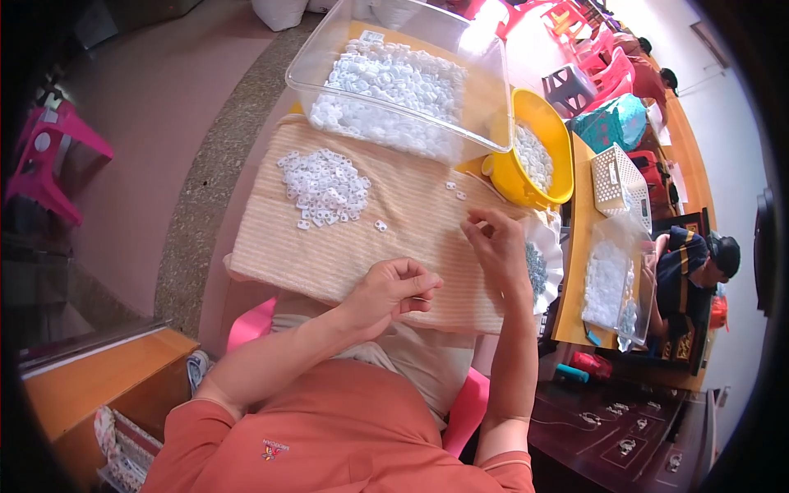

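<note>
My left hand (pixel 393 289) is curled narrow, fingertips pinched on something too small to make out, and my right hand (pixel 493 246) is pinched the same way just above the striped cloth (pixel 271 255) on my lap. Beyond them lies a loose heap of small white plastic pieces (pixel 325 187), with two strays (pixel 455 191) nearer the yellow bowl (pixel 559 156). Judging by the clear tub (pixel 394 82) at the far edge, thick with white pieces, plenty is left.

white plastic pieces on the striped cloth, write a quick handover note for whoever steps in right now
Left hand: fingers curled, pinched on something too small to tell.
Right hand: fingers pinched together over the striped cloth, contents unclear.
Loose pile of white pieces lies on the cloth; two strays near the clear bin, which holds many more.
Yellow bowl holds pieces too.
How much is done: cannot tell.
</note>
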`<state>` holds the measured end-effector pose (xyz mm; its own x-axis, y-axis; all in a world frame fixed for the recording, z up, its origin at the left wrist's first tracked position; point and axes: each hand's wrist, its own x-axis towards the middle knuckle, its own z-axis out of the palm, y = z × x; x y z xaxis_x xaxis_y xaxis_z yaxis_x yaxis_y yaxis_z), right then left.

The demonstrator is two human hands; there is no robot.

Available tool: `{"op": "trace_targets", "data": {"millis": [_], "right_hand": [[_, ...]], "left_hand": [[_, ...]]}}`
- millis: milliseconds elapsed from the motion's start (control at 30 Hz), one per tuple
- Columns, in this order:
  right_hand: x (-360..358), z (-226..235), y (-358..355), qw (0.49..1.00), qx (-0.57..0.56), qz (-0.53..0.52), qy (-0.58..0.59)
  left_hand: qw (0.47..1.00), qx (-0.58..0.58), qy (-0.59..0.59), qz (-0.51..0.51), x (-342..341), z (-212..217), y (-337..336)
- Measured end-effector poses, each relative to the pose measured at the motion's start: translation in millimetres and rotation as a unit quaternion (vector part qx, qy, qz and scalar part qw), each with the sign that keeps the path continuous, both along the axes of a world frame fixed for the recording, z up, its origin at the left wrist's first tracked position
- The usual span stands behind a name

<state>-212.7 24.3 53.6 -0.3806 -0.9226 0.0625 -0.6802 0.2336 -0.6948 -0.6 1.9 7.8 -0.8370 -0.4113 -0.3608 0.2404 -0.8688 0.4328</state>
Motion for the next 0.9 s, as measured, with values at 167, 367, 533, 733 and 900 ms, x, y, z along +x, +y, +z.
{"op": "trace_targets", "data": {"millis": [167,367,533,733,900], "right_hand": [[-3.1,-13.0,-12.8,0.996,0.016,0.014,0.086],[1.3,-14.2,-29.0,0.988,0.012,-0.002,0.154],[1.3,-23.5,-33.2,0.978,-0.015,0.008,0.209],[-3.9,-30.1,-25.5,0.978,-0.074,0.007,0.197],[28.8,-16.7,4.1,0.999,-0.033,-0.018,-0.024]], "left_hand": [[1.0,0.0,-0.011,0.0,0.7,5.8,0.6],[1.0,-0.002,-0.017,0.003,2.0,6.5,0.6],[1.0,0.003,-0.015,-0.001,2.5,6.7,0.3],[1.0,0.001,-0.017,0.003,0.2,5.9,1.2],[0.999,-0.02,-0.013,0.049,0.5,3.1,1.9]]}}
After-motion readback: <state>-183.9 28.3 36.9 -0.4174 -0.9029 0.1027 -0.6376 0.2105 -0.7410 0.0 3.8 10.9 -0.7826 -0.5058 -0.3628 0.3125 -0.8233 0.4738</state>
